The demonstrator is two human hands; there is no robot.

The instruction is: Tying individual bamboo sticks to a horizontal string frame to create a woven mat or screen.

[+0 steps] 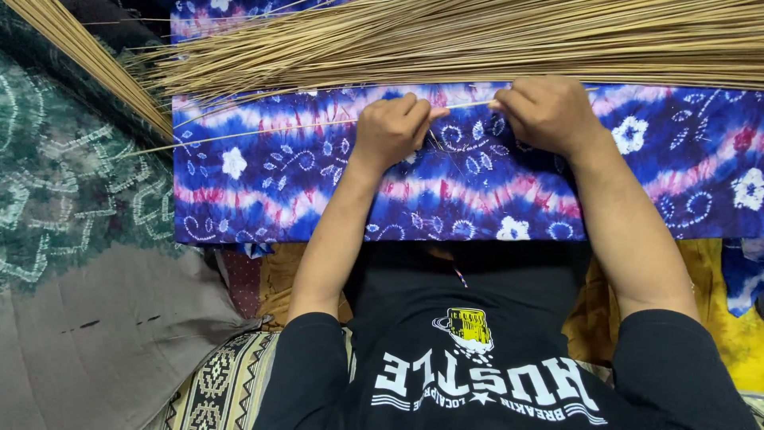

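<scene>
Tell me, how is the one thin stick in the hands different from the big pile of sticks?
The single stick lies alone across the blue flowered cloth, pinched by the left hand and right hand. The stick pile is a thick bundle beyond the hands, untouched. Both are thin, straight and straw-coloured.

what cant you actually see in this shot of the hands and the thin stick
- Head view: the fingertips of the left hand curl under its knuckles, so its grip on the thin stick is hidden.
- The right hand covers the stick's right end.
- The pile of sticks is cut off by the top and right edges.
- The blue patterned cloth runs off the right edge.
- What lies under the cloth is covered.
</scene>
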